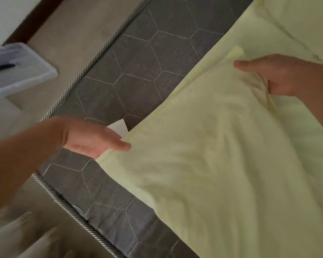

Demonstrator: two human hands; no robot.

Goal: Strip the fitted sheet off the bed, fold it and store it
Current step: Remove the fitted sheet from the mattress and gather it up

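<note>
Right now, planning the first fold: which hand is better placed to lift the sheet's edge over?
Probably left. The left hand pinches the sheet at its loose edge over the bare mattress; the right hand bunches cloth further in.

left grip (90, 140) and right grip (280, 75), held apart, each pinch the sheet (213, 164).

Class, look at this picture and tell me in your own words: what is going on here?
A person is stripping a pale yellow sheet off a grey quilted mattress, which lies bare along this side. The left hand pinches the sheet's edge; the right hand grips a bunched fold further in. A clear plastic box sits on the floor nearby.
</note>
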